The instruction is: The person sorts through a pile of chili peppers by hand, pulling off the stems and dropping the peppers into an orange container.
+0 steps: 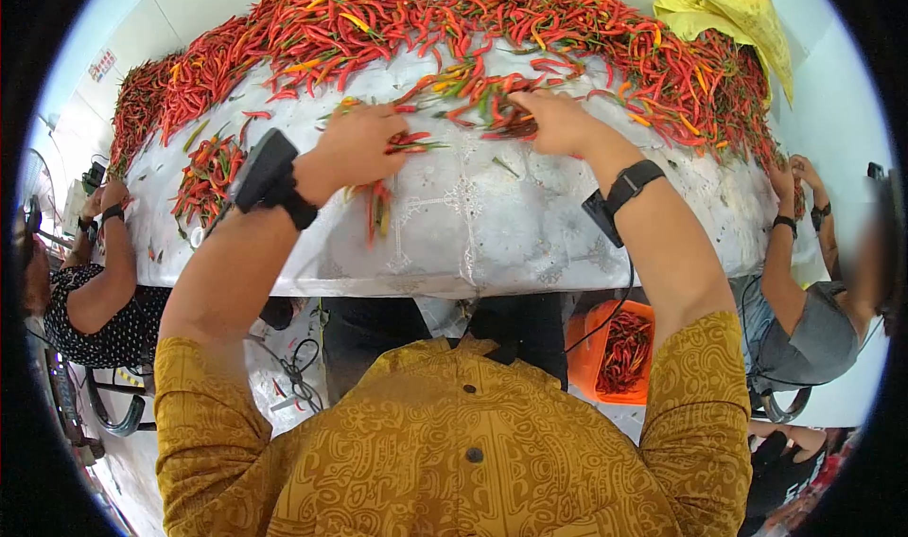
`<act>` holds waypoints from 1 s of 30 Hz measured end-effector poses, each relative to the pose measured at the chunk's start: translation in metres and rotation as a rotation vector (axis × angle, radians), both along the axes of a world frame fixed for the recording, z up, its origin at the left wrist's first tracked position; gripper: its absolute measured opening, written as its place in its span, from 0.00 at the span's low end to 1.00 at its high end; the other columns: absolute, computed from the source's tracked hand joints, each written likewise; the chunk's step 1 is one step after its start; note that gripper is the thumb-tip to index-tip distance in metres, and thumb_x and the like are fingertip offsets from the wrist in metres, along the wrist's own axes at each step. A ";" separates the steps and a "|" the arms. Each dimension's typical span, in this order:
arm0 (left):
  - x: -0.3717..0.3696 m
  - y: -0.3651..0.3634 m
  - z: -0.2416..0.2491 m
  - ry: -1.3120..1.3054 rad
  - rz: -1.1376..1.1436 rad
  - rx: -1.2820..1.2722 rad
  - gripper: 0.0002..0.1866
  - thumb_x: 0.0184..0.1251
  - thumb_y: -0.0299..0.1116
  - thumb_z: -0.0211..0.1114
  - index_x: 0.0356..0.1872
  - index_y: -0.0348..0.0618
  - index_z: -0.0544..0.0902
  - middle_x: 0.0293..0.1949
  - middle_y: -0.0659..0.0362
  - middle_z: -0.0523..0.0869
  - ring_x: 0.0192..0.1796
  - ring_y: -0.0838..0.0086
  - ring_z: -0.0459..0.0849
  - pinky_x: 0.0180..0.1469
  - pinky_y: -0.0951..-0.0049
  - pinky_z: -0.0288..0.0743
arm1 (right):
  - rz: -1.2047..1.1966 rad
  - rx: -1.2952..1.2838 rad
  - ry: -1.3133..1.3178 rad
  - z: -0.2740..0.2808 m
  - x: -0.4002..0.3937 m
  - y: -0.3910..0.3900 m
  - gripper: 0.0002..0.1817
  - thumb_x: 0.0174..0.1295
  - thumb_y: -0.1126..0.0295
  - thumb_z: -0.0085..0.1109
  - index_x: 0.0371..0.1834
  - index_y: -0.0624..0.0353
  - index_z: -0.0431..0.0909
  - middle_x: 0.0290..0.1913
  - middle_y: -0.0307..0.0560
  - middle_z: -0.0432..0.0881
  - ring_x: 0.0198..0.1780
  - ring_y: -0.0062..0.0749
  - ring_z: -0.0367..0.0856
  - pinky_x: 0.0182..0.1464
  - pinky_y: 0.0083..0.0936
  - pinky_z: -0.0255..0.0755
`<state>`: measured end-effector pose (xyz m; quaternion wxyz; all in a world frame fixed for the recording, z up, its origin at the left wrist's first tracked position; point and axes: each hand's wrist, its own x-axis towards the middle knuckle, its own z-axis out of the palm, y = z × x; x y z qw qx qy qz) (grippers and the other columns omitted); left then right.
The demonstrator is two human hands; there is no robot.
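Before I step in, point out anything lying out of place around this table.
The dark cord: it lies in a loose tangle on the floor, where it could perhaps catch a foot. A lone green bit also lies on the white cloth, apart from the piled chillies. Nothing looks plainly damaged.

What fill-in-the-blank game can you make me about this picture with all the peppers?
1. Most peppers on the table are coloured ____.
2. The bag at the top right is coloured ____.
3. The tub that holds peppers is coloured ____.
4. Between the left hand and right hand, nearer the bag is the ____ one.

Missing words: red; yellow; orange; right.
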<state>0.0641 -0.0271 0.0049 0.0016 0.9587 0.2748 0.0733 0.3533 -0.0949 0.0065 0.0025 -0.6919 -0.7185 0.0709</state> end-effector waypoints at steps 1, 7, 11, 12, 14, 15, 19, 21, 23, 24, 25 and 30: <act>-0.012 0.002 0.000 -0.003 0.001 0.002 0.17 0.51 0.43 0.60 0.40 0.47 0.81 0.41 0.57 0.81 0.48 0.59 0.78 0.50 0.54 0.69 | 0.097 0.027 0.024 -0.006 -0.007 0.004 0.41 0.41 0.73 0.63 0.66 0.53 0.62 0.60 0.56 0.70 0.60 0.50 0.69 0.61 0.40 0.63; -0.090 0.024 0.004 -0.017 0.144 0.019 0.18 0.49 0.39 0.63 0.41 0.42 0.79 0.39 0.51 0.81 0.45 0.55 0.78 0.48 0.58 0.70 | 0.392 0.087 0.147 -0.010 -0.080 0.016 0.38 0.43 0.74 0.60 0.64 0.55 0.64 0.55 0.57 0.73 0.57 0.50 0.71 0.58 0.39 0.65; -0.142 0.053 -0.008 0.056 0.325 0.151 0.18 0.52 0.40 0.64 0.44 0.42 0.80 0.43 0.50 0.80 0.49 0.55 0.77 0.50 0.59 0.70 | 0.548 0.125 0.347 -0.005 -0.138 0.014 0.32 0.45 0.74 0.58 0.60 0.60 0.68 0.50 0.57 0.73 0.55 0.50 0.71 0.55 0.38 0.66; -0.142 0.055 -0.002 0.057 0.329 0.153 0.18 0.52 0.40 0.64 0.44 0.42 0.80 0.43 0.50 0.80 0.49 0.55 0.77 0.50 0.59 0.70 | 0.552 0.127 0.348 -0.006 -0.151 0.016 0.32 0.45 0.74 0.58 0.60 0.60 0.68 0.50 0.57 0.73 0.55 0.50 0.71 0.55 0.38 0.66; -0.136 0.057 0.015 0.052 0.440 -0.015 0.20 0.54 0.41 0.65 0.46 0.42 0.80 0.46 0.49 0.80 0.51 0.56 0.77 0.53 0.59 0.69 | 0.654 0.104 0.428 -0.008 -0.170 0.018 0.28 0.47 0.75 0.57 0.57 0.61 0.70 0.50 0.56 0.72 0.54 0.50 0.72 0.55 0.37 0.66; -0.131 0.058 0.015 -0.067 0.468 -0.012 0.20 0.54 0.42 0.66 0.46 0.42 0.80 0.47 0.49 0.80 0.51 0.57 0.77 0.55 0.61 0.69 | 0.657 0.106 0.431 -0.007 -0.172 0.016 0.28 0.47 0.75 0.57 0.57 0.61 0.70 0.50 0.56 0.72 0.54 0.50 0.72 0.55 0.37 0.66; -0.071 0.061 0.026 -0.304 0.266 -0.044 0.23 0.54 0.45 0.67 0.49 0.44 0.79 0.49 0.50 0.79 0.55 0.58 0.75 0.57 0.62 0.68 | 0.724 0.153 0.596 0.021 -0.161 -0.009 0.23 0.47 0.76 0.56 0.51 0.61 0.73 0.51 0.56 0.72 0.55 0.49 0.71 0.56 0.38 0.66; -0.033 0.063 0.018 -0.356 0.165 -0.095 0.25 0.55 0.47 0.66 0.53 0.46 0.78 0.53 0.49 0.77 0.59 0.58 0.72 0.60 0.61 0.65 | 0.706 0.230 0.676 0.019 -0.137 -0.024 0.21 0.47 0.76 0.55 0.49 0.60 0.74 0.53 0.56 0.72 0.57 0.49 0.70 0.58 0.38 0.65; 0.003 0.066 0.010 -0.349 0.072 -0.118 0.27 0.55 0.49 0.65 0.55 0.49 0.77 0.59 0.48 0.72 0.63 0.57 0.69 0.63 0.61 0.63 | 0.623 0.317 0.654 0.009 -0.107 -0.044 0.22 0.47 0.75 0.55 0.50 0.57 0.74 0.56 0.56 0.72 0.59 0.50 0.68 0.61 0.38 0.63; 0.021 0.067 0.004 -0.340 0.037 -0.093 0.27 0.55 0.50 0.65 0.55 0.51 0.77 0.62 0.47 0.70 0.65 0.57 0.67 0.63 0.61 0.63 | 0.557 0.351 0.617 0.005 -0.091 -0.058 0.22 0.48 0.74 0.56 0.51 0.56 0.74 0.57 0.56 0.71 0.60 0.51 0.67 0.62 0.39 0.62; 0.039 0.068 0.000 -0.344 0.031 -0.098 0.27 0.55 0.50 0.65 0.55 0.51 0.77 0.62 0.47 0.70 0.65 0.57 0.67 0.63 0.61 0.63 | 0.488 0.331 0.613 0.003 -0.074 -0.072 0.23 0.48 0.74 0.56 0.52 0.55 0.74 0.58 0.56 0.71 0.61 0.51 0.67 0.63 0.39 0.62; 0.103 0.050 -0.004 -0.201 0.205 -0.132 0.34 0.49 0.60 0.64 0.59 0.61 0.75 0.69 0.47 0.59 0.69 0.48 0.58 0.64 0.47 0.58 | 0.090 0.361 0.432 -0.017 0.003 -0.110 0.26 0.46 0.73 0.58 0.53 0.55 0.73 0.60 0.57 0.69 0.63 0.52 0.65 0.64 0.38 0.61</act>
